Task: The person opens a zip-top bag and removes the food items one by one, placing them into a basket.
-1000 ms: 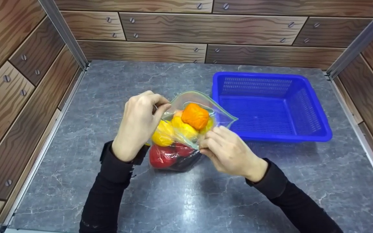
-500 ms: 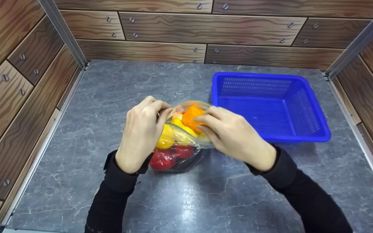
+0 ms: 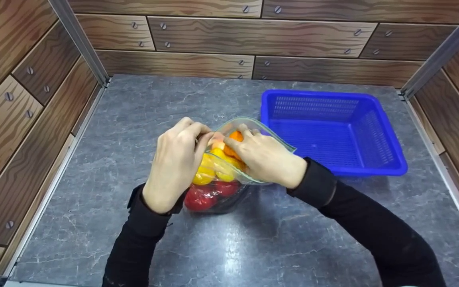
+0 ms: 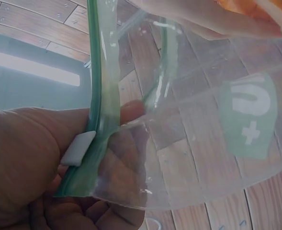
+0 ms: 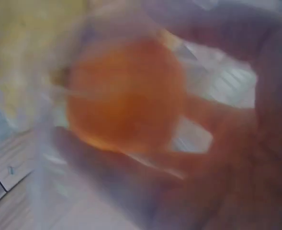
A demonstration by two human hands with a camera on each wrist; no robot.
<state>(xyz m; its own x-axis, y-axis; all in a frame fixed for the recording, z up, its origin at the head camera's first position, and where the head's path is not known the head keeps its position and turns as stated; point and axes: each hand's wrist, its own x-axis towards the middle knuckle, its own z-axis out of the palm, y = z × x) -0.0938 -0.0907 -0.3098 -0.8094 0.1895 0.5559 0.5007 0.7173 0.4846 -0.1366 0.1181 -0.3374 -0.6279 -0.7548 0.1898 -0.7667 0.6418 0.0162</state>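
Overhand, the right hand [image 3: 262, 153] grips the orange fruit [image 5: 124, 93].

Head cam looks forward and down over the flat grey marbled tabletop [image 3: 277, 239], with wrist cams super close, left on the clear green-edged plastic bag [image 4: 231, 124], right on the roundish orange item [image 5: 126, 96] left also catches upper right.

The bag [image 3: 235, 171] is resting on the table [image 3: 146, 97], fruit [image 3: 224, 156] lying inside; the left hand [image 3: 175, 159] is resting at its left end, the right hand [image 3: 267, 157] inside its mouth; right of the bag, a basket [image 3: 353, 170] is standing
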